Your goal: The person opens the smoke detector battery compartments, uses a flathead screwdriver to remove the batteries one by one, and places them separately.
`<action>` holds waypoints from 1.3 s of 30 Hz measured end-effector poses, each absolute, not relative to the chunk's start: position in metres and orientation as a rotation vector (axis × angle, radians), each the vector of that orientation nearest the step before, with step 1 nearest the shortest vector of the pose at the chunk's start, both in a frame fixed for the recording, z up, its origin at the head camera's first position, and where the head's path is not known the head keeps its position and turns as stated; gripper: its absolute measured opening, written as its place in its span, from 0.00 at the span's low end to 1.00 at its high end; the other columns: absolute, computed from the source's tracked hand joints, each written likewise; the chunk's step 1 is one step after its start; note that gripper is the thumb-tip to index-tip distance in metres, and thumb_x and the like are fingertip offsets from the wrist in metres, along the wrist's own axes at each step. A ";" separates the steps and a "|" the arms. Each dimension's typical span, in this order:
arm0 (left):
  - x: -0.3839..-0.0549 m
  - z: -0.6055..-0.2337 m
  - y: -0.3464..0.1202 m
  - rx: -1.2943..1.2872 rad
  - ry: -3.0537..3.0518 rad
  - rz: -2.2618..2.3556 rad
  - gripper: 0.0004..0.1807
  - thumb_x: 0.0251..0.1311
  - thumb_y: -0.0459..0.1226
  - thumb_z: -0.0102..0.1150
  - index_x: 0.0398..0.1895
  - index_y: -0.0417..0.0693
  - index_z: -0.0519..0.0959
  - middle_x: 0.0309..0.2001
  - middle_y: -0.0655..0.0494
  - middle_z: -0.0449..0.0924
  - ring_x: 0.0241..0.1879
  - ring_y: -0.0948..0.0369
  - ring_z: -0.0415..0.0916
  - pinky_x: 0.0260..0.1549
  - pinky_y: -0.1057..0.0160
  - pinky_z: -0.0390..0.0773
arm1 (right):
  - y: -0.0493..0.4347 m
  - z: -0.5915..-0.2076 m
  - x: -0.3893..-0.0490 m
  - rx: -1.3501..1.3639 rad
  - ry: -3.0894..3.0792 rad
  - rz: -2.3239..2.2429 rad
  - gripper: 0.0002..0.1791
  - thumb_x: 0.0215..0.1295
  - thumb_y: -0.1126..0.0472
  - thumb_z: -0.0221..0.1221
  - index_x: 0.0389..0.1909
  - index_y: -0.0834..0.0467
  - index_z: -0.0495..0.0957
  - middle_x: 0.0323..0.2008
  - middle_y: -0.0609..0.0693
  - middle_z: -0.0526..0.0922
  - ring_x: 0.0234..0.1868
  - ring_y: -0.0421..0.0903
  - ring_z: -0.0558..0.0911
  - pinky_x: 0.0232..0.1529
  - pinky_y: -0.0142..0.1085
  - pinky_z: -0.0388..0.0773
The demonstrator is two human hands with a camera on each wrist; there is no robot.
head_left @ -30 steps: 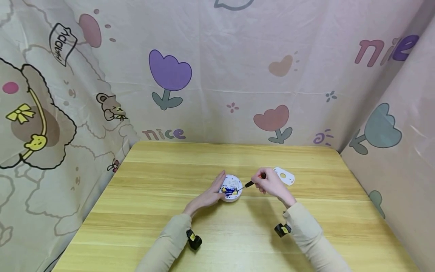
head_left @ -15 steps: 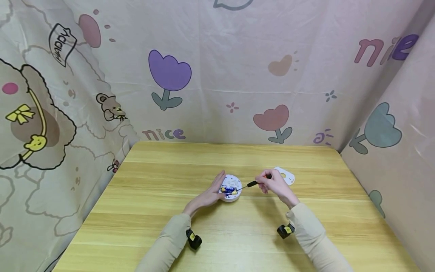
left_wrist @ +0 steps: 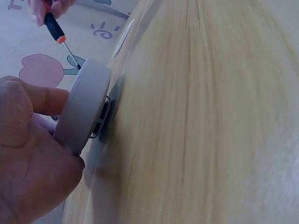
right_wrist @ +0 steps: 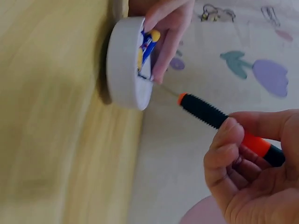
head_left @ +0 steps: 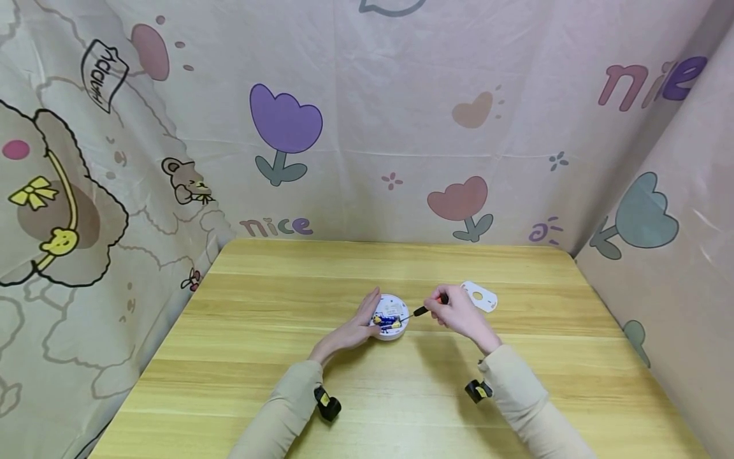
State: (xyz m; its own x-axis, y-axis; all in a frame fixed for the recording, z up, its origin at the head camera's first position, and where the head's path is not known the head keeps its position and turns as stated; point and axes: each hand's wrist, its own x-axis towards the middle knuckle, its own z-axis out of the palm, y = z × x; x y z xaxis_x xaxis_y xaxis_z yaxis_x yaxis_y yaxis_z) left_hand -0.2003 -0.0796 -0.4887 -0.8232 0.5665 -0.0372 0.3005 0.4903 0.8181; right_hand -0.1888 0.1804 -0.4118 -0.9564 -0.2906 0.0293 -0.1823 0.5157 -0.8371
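A round white smoke detector [head_left: 394, 307] lies on the table with its battery side up. My left hand [head_left: 351, 328] grips its left side, thumb and fingers spread round the rim. Blue and yellow batteries [right_wrist: 148, 45] sit side by side in the detector's recess, partly covered by the left hand in the head view. Between thumb and fingers of my right hand [head_left: 457, 311] is a slim screwdriver [right_wrist: 204, 110] with a black and orange handle. Its thin shaft slants down to the left, the tip at the end of the batteries. On the detector's underside a vented part [left_wrist: 103, 116] protrudes.
Behind the right hand, a white mounting plate [head_left: 487, 299] with a round hole lies flat on the wooden table [head_left: 275, 280]. A printed cloth [head_left: 367, 127] hangs behind and along both sides. Each wrist wears a small black camera [head_left: 327, 405].
The right hand with the screwdriver shifted a little to the right, then came back left toward the detector. The left hand and the detector have stayed in place.
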 end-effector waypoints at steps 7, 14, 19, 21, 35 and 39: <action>-0.200 -0.489 -0.078 0.734 2.434 1.239 0.45 0.66 0.34 0.46 0.80 0.34 0.34 0.82 0.39 0.25 0.81 0.41 0.24 0.79 0.39 0.32 | 0.172 -0.406 -0.186 -0.465 2.714 -1.339 0.06 0.67 0.65 0.58 0.30 0.63 0.78 0.18 0.48 0.79 0.16 0.41 0.74 0.14 0.28 0.69; -0.202 -0.491 -0.081 0.748 2.436 1.238 0.45 0.66 0.34 0.46 0.79 0.32 0.35 0.81 0.37 0.26 0.81 0.39 0.26 0.79 0.38 0.33 | 0.186 -0.416 -0.195 -0.361 2.522 -1.570 0.09 0.68 0.65 0.58 0.29 0.67 0.76 0.16 0.45 0.76 0.15 0.38 0.74 0.16 0.34 0.77; -0.203 -0.491 -0.082 0.745 2.425 1.238 0.44 0.67 0.35 0.45 0.79 0.33 0.34 0.81 0.38 0.25 0.81 0.40 0.25 0.79 0.38 0.32 | 0.193 -0.423 -0.199 -0.332 2.415 -1.667 0.10 0.68 0.65 0.57 0.31 0.70 0.76 0.18 0.47 0.77 0.16 0.38 0.74 0.17 0.31 0.75; -0.203 -0.491 -0.082 0.747 2.422 1.238 0.44 0.68 0.34 0.46 0.79 0.33 0.34 0.81 0.38 0.25 0.81 0.40 0.25 0.79 0.38 0.32 | 0.196 -0.426 -0.200 -0.299 2.370 -1.699 0.11 0.69 0.65 0.57 0.33 0.71 0.76 0.18 0.47 0.76 0.17 0.39 0.74 0.18 0.30 0.73; -0.203 -0.488 -0.084 0.746 2.412 1.232 0.42 0.71 0.35 0.45 0.80 0.35 0.35 0.82 0.40 0.24 0.81 0.40 0.24 0.79 0.37 0.32 | 0.202 -0.428 -0.201 -0.247 2.308 -1.781 0.11 0.69 0.67 0.58 0.34 0.74 0.76 0.19 0.47 0.77 0.18 0.38 0.74 0.19 0.29 0.73; -0.202 -0.488 -0.083 0.747 2.414 1.234 0.42 0.71 0.35 0.46 0.79 0.34 0.36 0.82 0.40 0.24 0.81 0.40 0.24 0.79 0.38 0.32 | 0.203 -0.428 -0.200 -0.220 2.290 -1.800 0.10 0.69 0.67 0.58 0.35 0.73 0.76 0.19 0.47 0.77 0.18 0.38 0.74 0.18 0.28 0.72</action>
